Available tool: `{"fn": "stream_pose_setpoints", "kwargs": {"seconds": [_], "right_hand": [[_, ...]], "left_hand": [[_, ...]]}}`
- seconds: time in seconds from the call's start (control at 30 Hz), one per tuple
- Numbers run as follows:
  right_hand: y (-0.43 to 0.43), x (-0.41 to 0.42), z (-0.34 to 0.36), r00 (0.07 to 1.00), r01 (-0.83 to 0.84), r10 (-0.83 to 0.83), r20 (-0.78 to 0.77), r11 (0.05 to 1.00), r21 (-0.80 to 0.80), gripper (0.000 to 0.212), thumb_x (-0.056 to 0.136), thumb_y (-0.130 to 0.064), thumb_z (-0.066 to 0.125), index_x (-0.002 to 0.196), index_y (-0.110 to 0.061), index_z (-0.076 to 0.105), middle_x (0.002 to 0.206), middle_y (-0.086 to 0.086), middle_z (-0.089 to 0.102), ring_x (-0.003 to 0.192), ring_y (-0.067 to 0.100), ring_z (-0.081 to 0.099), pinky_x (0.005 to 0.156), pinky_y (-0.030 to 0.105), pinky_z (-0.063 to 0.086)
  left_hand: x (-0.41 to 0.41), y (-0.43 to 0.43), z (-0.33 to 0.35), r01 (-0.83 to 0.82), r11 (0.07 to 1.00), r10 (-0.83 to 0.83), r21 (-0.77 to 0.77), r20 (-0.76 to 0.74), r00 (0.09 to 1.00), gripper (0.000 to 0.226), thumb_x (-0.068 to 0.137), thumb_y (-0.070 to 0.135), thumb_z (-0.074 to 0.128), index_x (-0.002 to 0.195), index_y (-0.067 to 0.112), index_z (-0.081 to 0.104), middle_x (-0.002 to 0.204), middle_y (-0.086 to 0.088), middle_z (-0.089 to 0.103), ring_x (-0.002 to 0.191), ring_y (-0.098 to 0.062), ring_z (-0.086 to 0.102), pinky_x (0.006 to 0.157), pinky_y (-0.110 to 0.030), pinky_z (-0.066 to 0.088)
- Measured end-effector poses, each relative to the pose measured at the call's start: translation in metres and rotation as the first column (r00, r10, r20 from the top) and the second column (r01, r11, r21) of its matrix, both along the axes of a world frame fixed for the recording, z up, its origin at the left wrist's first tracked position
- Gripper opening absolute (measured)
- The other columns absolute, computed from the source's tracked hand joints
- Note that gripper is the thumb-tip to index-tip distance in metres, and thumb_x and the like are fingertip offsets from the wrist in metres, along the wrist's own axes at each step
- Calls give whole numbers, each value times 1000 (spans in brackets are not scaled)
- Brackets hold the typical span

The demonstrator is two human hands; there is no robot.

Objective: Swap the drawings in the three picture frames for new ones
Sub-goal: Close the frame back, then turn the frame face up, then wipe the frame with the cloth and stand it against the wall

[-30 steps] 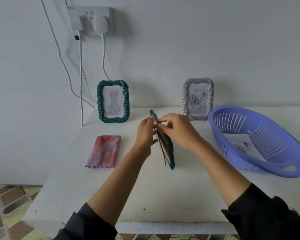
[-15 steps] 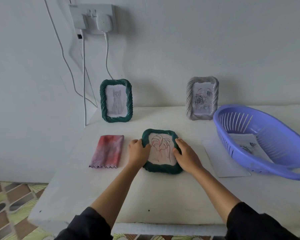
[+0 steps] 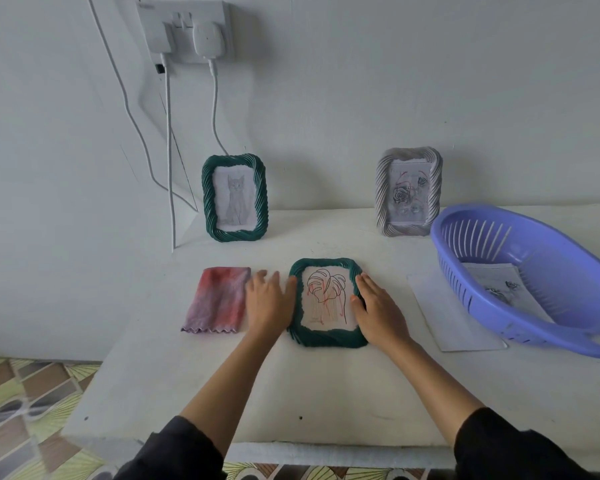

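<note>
Left hand (image 3: 269, 303): fingers (image 3: 264, 282) straight, slightly spread, flat on the table (image 3: 291, 393), thumb side touching the left rim of the flat green frame (image 3: 326, 341). Right hand (image 3: 378, 310): fingers (image 3: 364, 285) straight too, resting on the right rim, not curled round it. The frame lies face up between my hands, leaf drawing (image 3: 326, 299) showing.

It looks light and stiff. The ribbed rim should give grip, so I'd take it by the two long sides. Can't tell if there's glass. The paper is thin and floppy and likely creases easily.

The cloth (image 3: 219, 299) is just outside my left fingers. Ahead of my fingertips, the cat frame (image 3: 235, 199) and grey frame (image 3: 409, 192) stand by the wall and could tip if bumped. Right of my right hand a loose sheet (image 3: 447, 317) sits partly under the purple basket (image 3: 465, 282). Most of the room is back past my wrists, toward the near edge.
</note>
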State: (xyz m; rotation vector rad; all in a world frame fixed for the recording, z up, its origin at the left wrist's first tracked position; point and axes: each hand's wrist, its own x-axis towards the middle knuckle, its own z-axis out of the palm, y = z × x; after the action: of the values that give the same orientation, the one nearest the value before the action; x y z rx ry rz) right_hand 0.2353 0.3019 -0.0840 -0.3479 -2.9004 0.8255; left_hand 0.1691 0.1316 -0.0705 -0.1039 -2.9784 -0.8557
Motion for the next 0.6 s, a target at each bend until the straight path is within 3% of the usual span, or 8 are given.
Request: {"fn": "stream_pose_setpoints", "kwargs": {"seconds": [0.07,0.13,0.2,0.3,0.43,0.6], "right_hand": [[0,0,1,1000,2,-2,1,1000,-9,50,99,-24,31,147,-13,20,157,-1,15,144,13,18,116,28,14],[0,0,1,1000,4,-4,6,1000,-13,49,99,-25,30,147,-14,21,157,-1,15,144,14,18,116,28,15],[0,1,2,1000,7,-7,10,1000,-13,49,99,-25,29,147,-14,21,157,-2,15,144,13,19,116,29,15],[-1,2,2,1000,4,-4,9,1000,-12,49,99,-25,29,147,-15,21,157,-1,16,144,13,18,116,29,15],[1,0,3,1000,5,-4,7,999,-35,49,99,-27,30,146,-15,23,157,-2,17,143,13,20,116,29,17],[3,-1,9,1000,25,-23,12,978,-208,54,97,-39,34,147,-19,22,157,-4,17,144,12,17,116,32,18]], "left_hand": [[-9,-20,5,-172,979,169,-110,-36,985,66,91,52,41,145,16,29,151,-16,25,142,-34,18,117,-46,11],[-18,-41,7,-298,940,311,-167,60,948,85,82,57,52,148,16,15,152,-20,18,142,-40,12,116,-53,6],[-23,-54,8,-349,922,378,-167,187,907,95,74,60,58,145,16,14,147,-21,24,137,-41,21,113,-52,15],[-27,-59,12,-347,925,375,-155,227,899,81,74,51,58,138,15,23,133,-17,37,125,-36,34,102,-47,29],[-27,-60,15,-349,930,367,-114,226,903,74,77,40,61,137,17,24,130,-15,37,122,-37,37,97,-46,35],[-23,-71,18,-360,932,341,33,247,907,67,80,42,58,133,10,33,128,-17,38,117,-42,45,96,-45,40]]}}
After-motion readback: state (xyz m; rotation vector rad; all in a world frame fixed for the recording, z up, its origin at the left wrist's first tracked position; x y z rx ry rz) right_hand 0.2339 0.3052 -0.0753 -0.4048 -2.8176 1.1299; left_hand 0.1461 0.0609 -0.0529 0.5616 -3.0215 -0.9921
